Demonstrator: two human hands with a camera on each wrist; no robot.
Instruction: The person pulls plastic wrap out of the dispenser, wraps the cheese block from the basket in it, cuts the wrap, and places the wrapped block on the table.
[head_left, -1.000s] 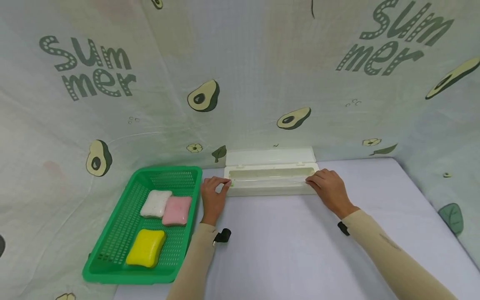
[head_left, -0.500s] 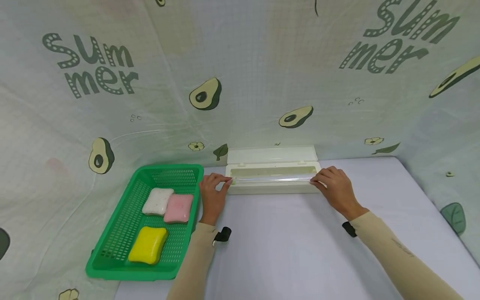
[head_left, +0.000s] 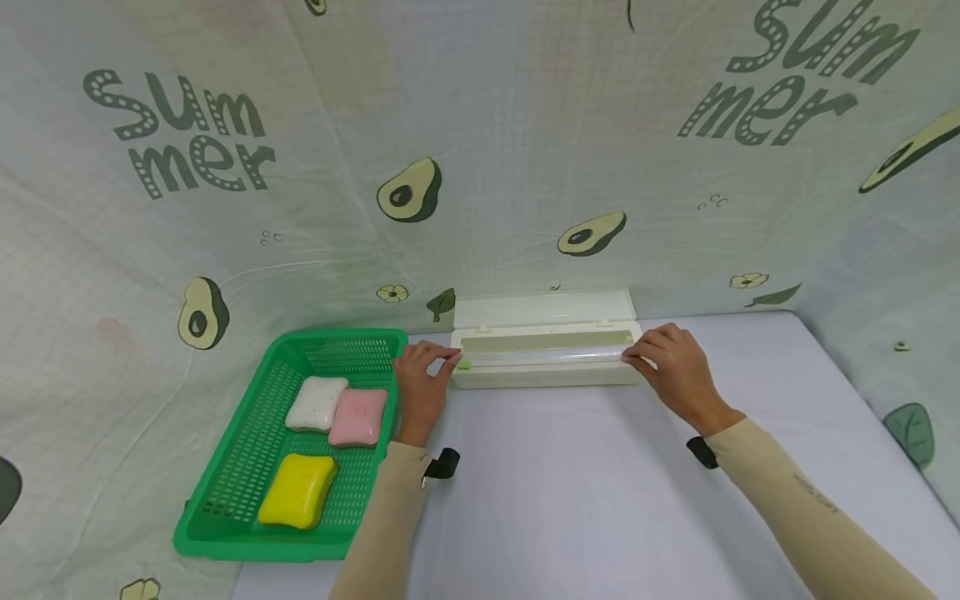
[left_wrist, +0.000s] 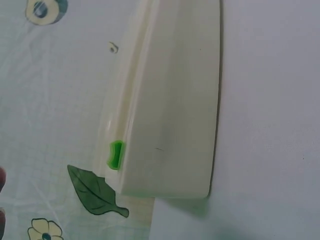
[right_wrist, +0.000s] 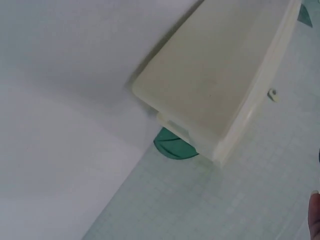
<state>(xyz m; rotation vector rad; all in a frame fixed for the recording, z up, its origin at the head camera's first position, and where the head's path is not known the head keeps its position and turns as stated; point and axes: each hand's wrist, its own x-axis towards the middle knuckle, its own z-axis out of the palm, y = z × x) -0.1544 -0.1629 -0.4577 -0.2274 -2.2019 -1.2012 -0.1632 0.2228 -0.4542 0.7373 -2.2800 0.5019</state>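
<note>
A long white cling film dispenser [head_left: 547, 377] lies at the back of the table with its lid [head_left: 543, 308] raised. Across its top runs a strip of clear cling film [head_left: 547, 356]. My left hand [head_left: 422, 387] pinches the film's left corner between thumb and fingers. At the other end, my right hand [head_left: 678, 375] pinches the right corner. A small green slide cutter [left_wrist: 116, 155] sits at the dispenser's left end. Only fingertips of the left hand show in the left wrist view; one fingertip of the right shows in the right wrist view.
Left of the left arm stands a green plastic basket [head_left: 187, 533] holding a white sponge [head_left: 317, 403], a pink sponge [head_left: 358, 417] and a yellow sponge [head_left: 297, 491]. A patterned cloth [head_left: 495, 125] hangs right behind the dispenser. White cloth covers the table [head_left: 570, 492].
Both hands have lifted slightly and drawn a little apart, raising the film's edge over the dispenser. The green slide cutter shows more plainly now. The basket has stayed put.
</note>
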